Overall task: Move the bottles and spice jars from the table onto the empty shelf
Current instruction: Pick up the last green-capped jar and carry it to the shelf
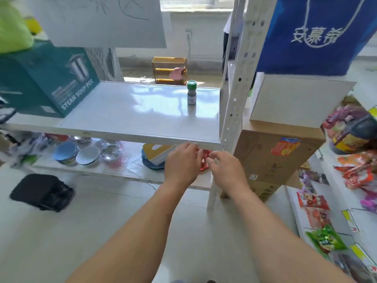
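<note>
Spice jar (192, 92): upright on the shelf board, green cap on top, grey label around the body; at about 1 o'clock from the hands, near the back right corner of the board, apart from everything else there.

Shelf board (122, 119): white and glossy, mostly bare, with light reflected on it; front edge just above the two hands.

Left hand (182, 163): below the front edge of the shelf board, back of the hand toward the camera, fingers curled forward and down; fingertips at something red and shiny (204, 160) (too blurred to name). Gripping or only touching, cannot tell.

Right hand (225, 168): at 3 o'clock from the left hand, just beside it, thumb and first fingers pinched toward the same red thing; real grip or not, cannot tell.

Teal box (47, 80): on the left part of the shelf board, at 10 o'clock from the hands, printed "STEAM SOUP POT" with a picture of a steel pot.

White upright post (236, 94): perforated metal, at the right end of the shelf board, at 1 o'clock from the right hand.

Lower shelf: bowls (77, 153) in a row at 9 o'clock from the hands, a blue and yellow pack (156, 155) just left of the left hand.

Cardboard box (273, 158): brown, at 3 o'clock from the right hand, behind the post, an orange sticker on its side.

Black bag (41, 192): on the floor at 8 o'clock from the hands.

Snack packets (326, 240): colourful, on a white surface at 4 o'clock (far right side).
</note>
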